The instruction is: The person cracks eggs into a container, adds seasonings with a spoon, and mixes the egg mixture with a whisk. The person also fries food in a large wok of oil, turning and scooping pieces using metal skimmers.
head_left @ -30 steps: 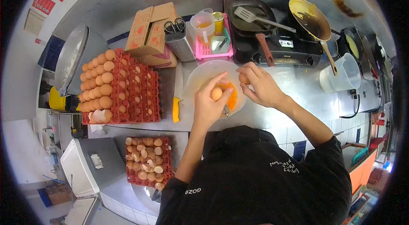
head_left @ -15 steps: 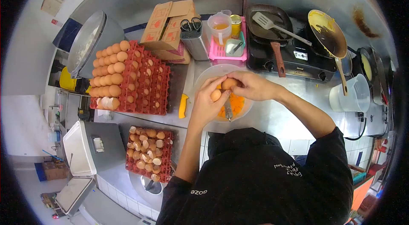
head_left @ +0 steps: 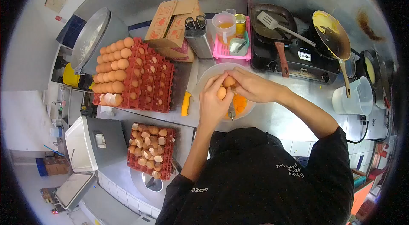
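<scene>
Over a whitish bowl (head_left: 207,75) my two hands meet around a brown egg (head_left: 229,81). My left hand (head_left: 211,97) is closed, with a second brown egg (head_left: 222,93) tucked against its fingers. The fingers of my right hand (head_left: 255,85) press on the first egg from the other side; whether its shell is cracked, I cannot tell. Orange yolks (head_left: 240,103) lie in the bowl below. A metal utensil (head_left: 231,112) slants in the bowl, its upper part hidden by my hands.
Stacked red trays of eggs (head_left: 145,76) stand at left, with a tray of broken shells (head_left: 150,150) nearer me. A yellow handle (head_left: 185,103) lies beside the bowl. Behind are a pink basket (head_left: 232,54) and a stove (head_left: 311,65) with pans. A clear container (head_left: 352,97) stands right.
The fingers of both hands have closed in further around the upper egg, covering more of it. The whole view has shifted slightly; the surrounding things stand as before.
</scene>
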`<control>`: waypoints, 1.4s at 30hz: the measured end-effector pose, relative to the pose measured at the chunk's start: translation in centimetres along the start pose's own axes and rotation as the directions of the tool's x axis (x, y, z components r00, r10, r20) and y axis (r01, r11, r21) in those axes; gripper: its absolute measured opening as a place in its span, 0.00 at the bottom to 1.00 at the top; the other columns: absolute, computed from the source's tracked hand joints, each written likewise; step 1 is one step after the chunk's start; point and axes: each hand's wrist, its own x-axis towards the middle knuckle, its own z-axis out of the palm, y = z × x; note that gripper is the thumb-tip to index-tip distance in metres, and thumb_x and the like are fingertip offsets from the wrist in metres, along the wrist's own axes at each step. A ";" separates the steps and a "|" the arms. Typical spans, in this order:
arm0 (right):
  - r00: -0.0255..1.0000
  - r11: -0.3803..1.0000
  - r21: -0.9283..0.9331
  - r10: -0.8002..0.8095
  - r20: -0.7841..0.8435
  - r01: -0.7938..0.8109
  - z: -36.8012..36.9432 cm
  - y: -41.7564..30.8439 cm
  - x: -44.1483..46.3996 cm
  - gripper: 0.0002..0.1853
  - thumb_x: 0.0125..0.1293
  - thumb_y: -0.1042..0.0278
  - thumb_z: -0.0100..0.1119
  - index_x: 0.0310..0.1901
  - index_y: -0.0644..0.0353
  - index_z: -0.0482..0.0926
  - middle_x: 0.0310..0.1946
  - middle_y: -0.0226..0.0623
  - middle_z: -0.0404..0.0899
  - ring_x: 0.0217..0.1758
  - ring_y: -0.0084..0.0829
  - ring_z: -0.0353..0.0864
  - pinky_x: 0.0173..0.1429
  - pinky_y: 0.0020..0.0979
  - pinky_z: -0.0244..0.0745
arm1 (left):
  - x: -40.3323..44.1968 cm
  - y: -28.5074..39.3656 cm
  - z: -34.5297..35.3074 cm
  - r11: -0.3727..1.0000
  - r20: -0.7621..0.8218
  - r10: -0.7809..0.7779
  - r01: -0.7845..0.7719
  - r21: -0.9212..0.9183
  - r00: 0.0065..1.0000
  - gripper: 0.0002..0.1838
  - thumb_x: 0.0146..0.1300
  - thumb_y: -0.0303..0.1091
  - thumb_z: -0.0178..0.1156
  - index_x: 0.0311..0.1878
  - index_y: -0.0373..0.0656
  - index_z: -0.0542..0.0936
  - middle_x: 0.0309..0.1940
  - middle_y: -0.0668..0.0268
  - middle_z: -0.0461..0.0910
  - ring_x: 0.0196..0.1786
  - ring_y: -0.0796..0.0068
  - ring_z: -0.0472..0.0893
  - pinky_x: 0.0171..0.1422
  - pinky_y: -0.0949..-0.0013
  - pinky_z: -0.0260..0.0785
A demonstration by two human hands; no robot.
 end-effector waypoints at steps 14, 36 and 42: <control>0.985 0.770 -0.631 -0.164 -0.055 0.093 -0.7 -3.5 -1.0 0.27 0.74 0.71 0.53 0.74 0.62 0.70 0.63 0.49 0.78 0.66 0.52 0.80 0.72 0.48 0.73 | 0.6 0.7 -4.5 0.841 0.186 0.250 -0.309 0.445 0.950 0.25 0.64 0.22 0.68 0.65 0.36 0.82 0.65 0.59 0.82 0.58 0.52 0.87 0.62 0.55 0.83; 0.969 0.956 -0.288 -0.015 -0.248 -0.059 0.5 -8.3 4.2 0.30 0.63 0.70 0.77 0.66 0.61 0.77 0.59 0.50 0.83 0.55 0.54 0.87 0.58 0.45 0.83 | 0.3 -1.9 -7.3 0.438 0.381 -0.375 0.524 -0.730 0.845 0.27 0.78 0.35 0.68 0.73 0.29 0.77 0.63 0.55 0.84 0.63 0.67 0.87 0.68 0.65 0.83; 0.996 0.990 -0.142 -0.019 -0.092 0.006 0.8 -13.7 10.4 0.29 0.62 0.71 0.78 0.65 0.62 0.79 0.52 0.43 0.83 0.54 0.41 0.86 0.56 0.37 0.82 | -0.2 -1.3 -13.9 0.274 0.368 -0.400 0.492 -0.826 0.839 0.28 0.81 0.41 0.64 0.76 0.34 0.74 0.66 0.57 0.83 0.62 0.66 0.88 0.68 0.65 0.84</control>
